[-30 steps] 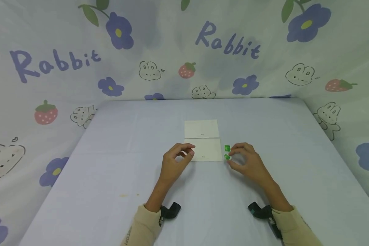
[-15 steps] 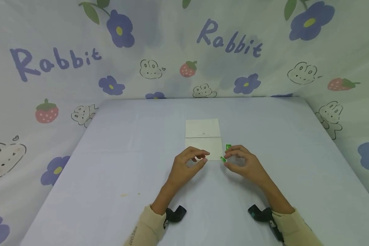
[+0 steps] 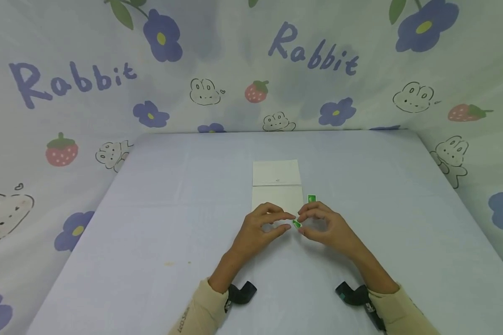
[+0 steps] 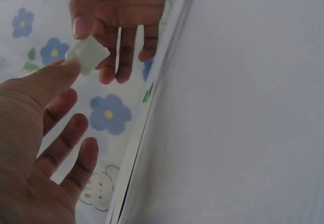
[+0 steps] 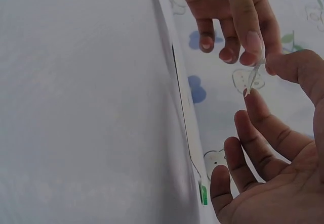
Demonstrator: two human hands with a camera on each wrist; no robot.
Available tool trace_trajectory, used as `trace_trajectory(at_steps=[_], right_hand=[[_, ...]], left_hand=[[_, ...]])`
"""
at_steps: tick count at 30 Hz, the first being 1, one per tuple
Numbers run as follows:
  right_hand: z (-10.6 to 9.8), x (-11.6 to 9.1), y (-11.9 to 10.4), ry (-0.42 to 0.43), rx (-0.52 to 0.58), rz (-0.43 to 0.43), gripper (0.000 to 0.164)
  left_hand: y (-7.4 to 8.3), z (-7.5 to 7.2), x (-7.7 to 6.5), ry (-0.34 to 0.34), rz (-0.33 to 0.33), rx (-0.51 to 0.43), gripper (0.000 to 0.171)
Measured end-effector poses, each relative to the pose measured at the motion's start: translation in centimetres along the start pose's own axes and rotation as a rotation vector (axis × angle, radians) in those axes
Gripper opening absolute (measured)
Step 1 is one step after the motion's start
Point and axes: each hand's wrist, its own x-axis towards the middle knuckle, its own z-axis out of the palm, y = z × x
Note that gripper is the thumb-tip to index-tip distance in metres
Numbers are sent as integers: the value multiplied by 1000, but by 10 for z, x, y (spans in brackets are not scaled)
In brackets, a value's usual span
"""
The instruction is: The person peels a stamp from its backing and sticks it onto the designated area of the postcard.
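In the head view my right hand (image 3: pixel 333 230) pinches a small green square sticker (image 3: pixel 296 224) between thumb and fingertip. The left wrist view shows the sticker's pale back (image 4: pixel 90 56), tilted between the two hands. Edge-on in the right wrist view, the sticker (image 5: pixel 253 77) looks like thin layers slightly parted. My left hand (image 3: pixel 257 232) has come up to it, thumb and index fingertips apart and close to its edge; whether they touch it is unclear. A second green square sticker (image 3: pixel 312 198) lies on the table, partly behind the right hand's fingers.
Two cream paper pieces (image 3: pixel 276 173) lie one behind the other on the white-covered table (image 3: pixel 172 186), the nearer one partly under my left hand. A patterned cloth (image 3: pixel 234 60) stands behind. Black wrist mounts (image 3: pixel 243 292) sit at both sleeves.
My left hand has moved right, across the nearer cream paper, to meet the right hand. The right hand has shifted slightly left and nearer with the sticker. The second sticker has stayed put.
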Motion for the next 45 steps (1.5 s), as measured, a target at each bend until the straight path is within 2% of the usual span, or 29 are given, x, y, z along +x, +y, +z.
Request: trace_trajectory(at_steps=[4,10,14,17,22,25,29,34,41,45], right_hand=[[1,-1,0,-23,-1,3,16],[1,-1,1,-58,1,-19,17],[1,1,0,-38,-65,-53,24],[2,1,-4,34,-135,-94,29],[4,0,-16,194,-190,-181,28],[3,0,-13,237,-214,-218,25],[6,-1,-7,252,-223,-256,21],[15,-2,-10,246,-208,-298,20],[18,0,-11,273,-217,-335,26],[19,1,-11,298,-210,-340,27]], left_hand=[[0,1,0,3,37,24,28],[-1,1,-1,-7,50,27,19],[-1,2,0,16,47,32,15],[0,1,1,63,-6,1,14],[5,0,2,155,-198,-91,10],[7,-1,2,189,-259,-106,9],[7,-1,1,215,-285,-96,10],[7,2,-1,206,-326,-102,10],[9,6,0,175,-294,-148,8],[10,7,1,164,-300,-173,6]])
